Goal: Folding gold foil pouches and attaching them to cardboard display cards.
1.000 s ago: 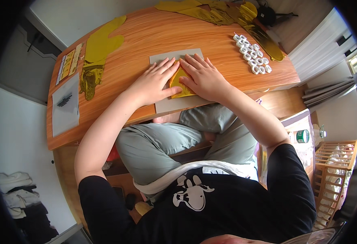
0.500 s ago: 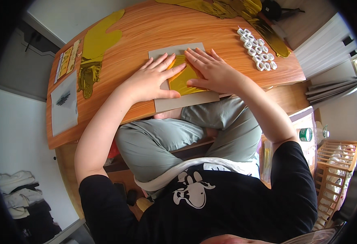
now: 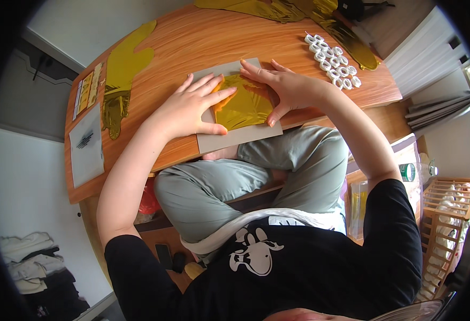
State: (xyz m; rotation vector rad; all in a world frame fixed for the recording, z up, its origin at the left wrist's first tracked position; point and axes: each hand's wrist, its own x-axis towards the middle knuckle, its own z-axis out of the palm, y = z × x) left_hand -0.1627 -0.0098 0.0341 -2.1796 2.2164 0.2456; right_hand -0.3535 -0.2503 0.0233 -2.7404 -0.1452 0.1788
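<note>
While the two hands had lain close together over it a second ago, with only a narrow wedge of gold showing, they now stood well apart and most of the gold sheet (image 3: 244,109) was uncovered. It lay on a grey board (image 3: 234,137) near the front edge of the counter (image 3: 178,45). Left hand (image 3: 190,108): palm down, fingers spread, index finger across the sheet's left part, thumb by its lower left corner. Right hand (image 3: 293,90): likewise spread, index fingertip near the board's top edge, thumb at the sheet's lower right. Neither clamped on anything; how hard they pressed, could not tell. Judgement: the outward parting fitted a smoothing stroke from the middle. Faint creases showed in the face, so flatness looked incomplete. White rings (image 3: 332,61) sat off to the right.
</note>
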